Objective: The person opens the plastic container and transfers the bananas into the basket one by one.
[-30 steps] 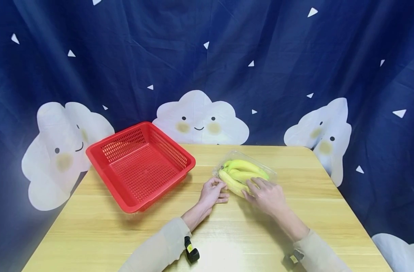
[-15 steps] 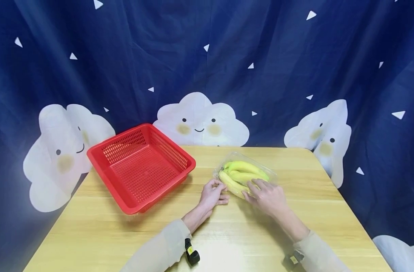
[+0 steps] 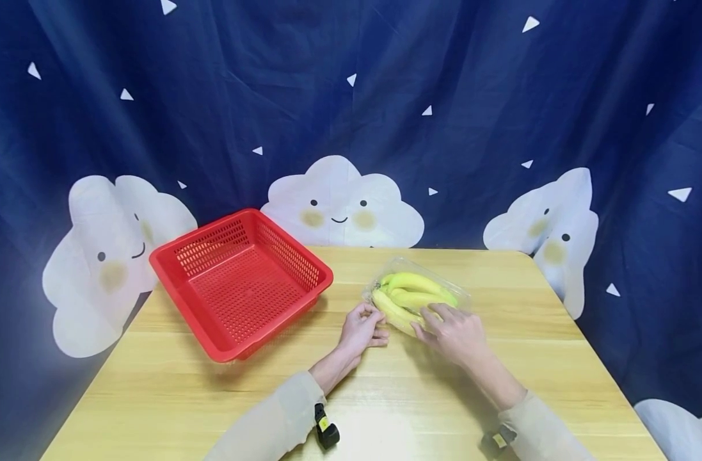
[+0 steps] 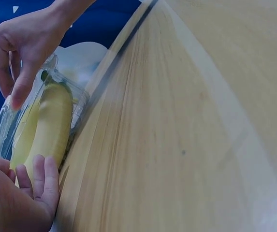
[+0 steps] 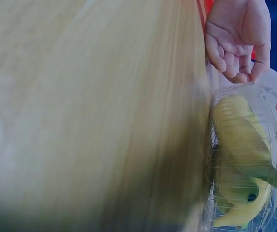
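Note:
A clear plastic clamshell box (image 3: 405, 262) lies on the wooden table with yellow-green bananas (image 3: 416, 282) inside. At its near left corner my left hand (image 3: 359, 331) pinches the rim between thumb and forefinger, the other fingers loosely extended. My right hand (image 3: 455, 330) grips the near right edge. In the left wrist view that right hand (image 4: 29, 43) has its thumb pressed on the plastic and its fingers curled over. The right wrist view shows the left hand (image 5: 242, 36) at the box's end, palm visible, with bananas (image 5: 242, 135) seen through the wall.
A red perforated basket (image 3: 324, 272) stands to the left of the box, nothing in it. The wooden table (image 3: 512, 384) ends at a dark blue curtain (image 3: 327, 83) with cloud prints. A small black device is strapped to each sleeve.
Both hands and the box hold nearly the same position. The head view has shifted very slightly.

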`<action>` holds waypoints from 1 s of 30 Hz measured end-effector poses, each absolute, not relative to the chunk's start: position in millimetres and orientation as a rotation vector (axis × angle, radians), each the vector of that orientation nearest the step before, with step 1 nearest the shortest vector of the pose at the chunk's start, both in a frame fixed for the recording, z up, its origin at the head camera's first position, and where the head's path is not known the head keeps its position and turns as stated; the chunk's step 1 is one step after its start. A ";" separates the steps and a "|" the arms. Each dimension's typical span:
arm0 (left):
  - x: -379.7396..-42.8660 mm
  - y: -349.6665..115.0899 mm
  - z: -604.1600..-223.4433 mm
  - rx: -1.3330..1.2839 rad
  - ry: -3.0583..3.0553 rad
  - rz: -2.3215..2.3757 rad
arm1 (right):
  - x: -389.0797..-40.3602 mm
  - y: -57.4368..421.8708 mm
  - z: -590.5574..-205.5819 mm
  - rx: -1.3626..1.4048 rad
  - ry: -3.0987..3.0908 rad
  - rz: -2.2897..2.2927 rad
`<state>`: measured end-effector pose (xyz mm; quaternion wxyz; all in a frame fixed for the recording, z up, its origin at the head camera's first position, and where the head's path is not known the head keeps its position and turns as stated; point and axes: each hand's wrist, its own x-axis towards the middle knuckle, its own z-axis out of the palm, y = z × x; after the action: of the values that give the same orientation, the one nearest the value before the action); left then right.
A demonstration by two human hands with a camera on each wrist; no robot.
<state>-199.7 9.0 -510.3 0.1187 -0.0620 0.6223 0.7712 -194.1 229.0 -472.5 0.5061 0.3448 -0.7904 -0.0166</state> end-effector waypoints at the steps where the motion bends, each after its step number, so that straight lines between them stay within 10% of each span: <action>1: -200.0 9.4 -510.4 -0.183 1.818 2.259 | -194.2 229.0 -472.1 0.830 -1.907 -0.039; 30: -202.9 9.1 -516.2 -0.230 1.799 2.267 | -205.7 239.9 -441.6 0.677 -1.946 0.173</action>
<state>-202.9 9.1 -516.2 0.1189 -0.0788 0.6153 0.7753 -205.7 239.9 -441.6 0.5115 0.2815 -0.8087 0.0719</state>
